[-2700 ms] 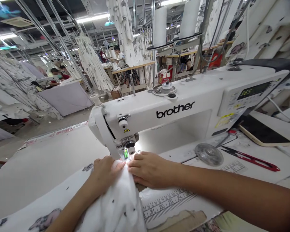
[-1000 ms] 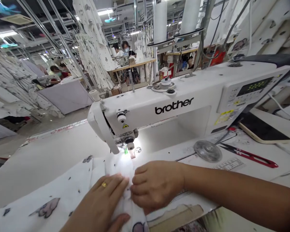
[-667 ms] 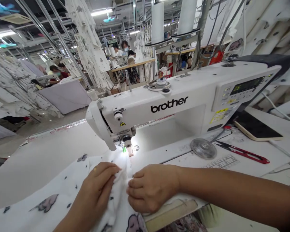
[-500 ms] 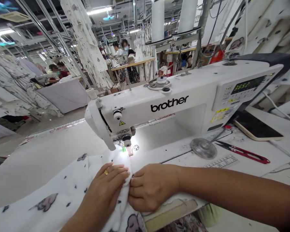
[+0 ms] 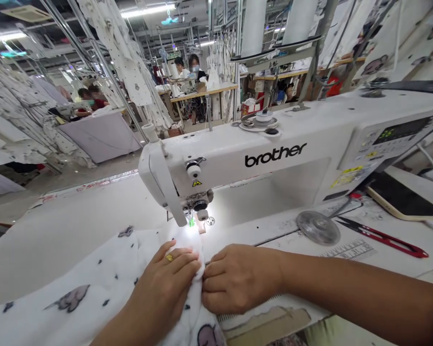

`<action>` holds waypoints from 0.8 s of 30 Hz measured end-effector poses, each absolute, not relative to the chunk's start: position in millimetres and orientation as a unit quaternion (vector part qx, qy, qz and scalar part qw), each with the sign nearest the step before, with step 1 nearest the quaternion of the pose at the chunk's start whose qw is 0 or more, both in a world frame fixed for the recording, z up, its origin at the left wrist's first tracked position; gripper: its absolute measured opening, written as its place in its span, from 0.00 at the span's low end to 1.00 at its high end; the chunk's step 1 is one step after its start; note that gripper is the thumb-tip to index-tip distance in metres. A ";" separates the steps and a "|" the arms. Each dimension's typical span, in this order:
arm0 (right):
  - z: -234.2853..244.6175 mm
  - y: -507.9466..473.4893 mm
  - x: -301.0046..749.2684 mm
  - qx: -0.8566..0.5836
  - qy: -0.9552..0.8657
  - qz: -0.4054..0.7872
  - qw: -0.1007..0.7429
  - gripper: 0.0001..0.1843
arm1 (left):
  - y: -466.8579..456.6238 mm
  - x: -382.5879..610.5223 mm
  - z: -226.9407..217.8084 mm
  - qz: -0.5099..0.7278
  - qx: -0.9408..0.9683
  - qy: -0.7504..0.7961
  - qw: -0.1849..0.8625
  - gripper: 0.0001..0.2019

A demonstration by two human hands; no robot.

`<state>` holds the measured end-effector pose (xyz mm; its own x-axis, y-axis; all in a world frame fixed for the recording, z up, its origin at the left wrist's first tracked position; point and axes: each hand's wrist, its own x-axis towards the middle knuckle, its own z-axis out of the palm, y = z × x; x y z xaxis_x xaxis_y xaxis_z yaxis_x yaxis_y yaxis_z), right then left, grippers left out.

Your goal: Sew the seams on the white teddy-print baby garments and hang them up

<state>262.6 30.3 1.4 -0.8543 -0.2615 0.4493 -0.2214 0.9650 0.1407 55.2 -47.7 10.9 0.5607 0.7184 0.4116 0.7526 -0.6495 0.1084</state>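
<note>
White plush fabric [image 5: 104, 269] with a grey and pink print runs across the table to the lit needle area of a Brother sewing machine [image 5: 223, 163]. My left hand [image 5: 166, 283], a gold ring on one finger, lies on the fabric with its fingers stretched flat, just in front of the presser foot [image 5: 191, 223]. Right beside it, my right hand [image 5: 234, 278] is closed on the fabric's right edge, fingers curled in. The pinched edge is partly hidden by those fingers.
On the table's right side are a round clear disc [image 5: 318, 228], red thread snips [image 5: 386, 238] and a phone [image 5: 409, 194]. Thread cones [image 5: 254, 29] stand above the machine. Co-workers [image 5: 187, 67] sit at other tables behind, among hanging printed fabric [image 5: 119, 53].
The camera view has shifted, so the machine and both hands appear slightly farther right. Both hands stay at the fabric, in nearly the same pose.
</note>
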 end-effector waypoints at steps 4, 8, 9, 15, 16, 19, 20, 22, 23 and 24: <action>2.7 31.3 262.6 0.120 -0.964 -0.042 0.235 0.12 | -42.4 54.6 10.7 -0.196 -0.893 -0.402 0.044 0.16; 2.5 37.5 261.7 0.074 -0.975 -0.044 0.204 0.10 | -26.8 49.9 9.3 -0.172 -0.896 -0.406 0.048 0.17; 1.5 39.9 261.2 0.053 -0.979 -0.036 0.195 0.10 | -21.0 48.1 9.0 -0.164 -0.896 -0.410 0.049 0.17; -5.1 51.6 259.0 -0.017 -0.978 0.005 0.209 0.11 | 10.0 35.9 17.7 -0.097 -0.892 -0.439 0.045 0.15; -4.4 51.9 259.6 -0.012 -0.977 -0.007 0.211 0.10 | 10.0 35.5 21.2 -0.083 -0.891 -0.445 0.036 0.15; 0.9 48.9 262.2 0.046 -0.976 -0.043 0.209 0.09 | -5.8 39.9 29.2 -0.059 -0.885 -0.460 0.039 0.14; 3.0 46.9 262.8 0.071 -0.974 -0.050 0.208 0.09 | -15.8 42.8 29.1 -0.066 -0.882 -0.463 0.056 0.15; 6.0 42.2 262.9 0.112 -0.970 -0.055 0.207 0.09 | -38.5 48.1 22.6 -0.100 -0.869 -0.474 0.100 0.19; 6.7 40.0 262.4 0.120 -0.969 -0.057 0.209 0.11 | -49.1 49.6 16.5 -0.122 -0.860 -0.480 0.120 0.22; 6.9 38.2 261.7 0.120 -0.969 -0.059 0.210 0.12 | -57.9 49.8 9.5 -0.140 -0.850 -0.489 0.137 0.23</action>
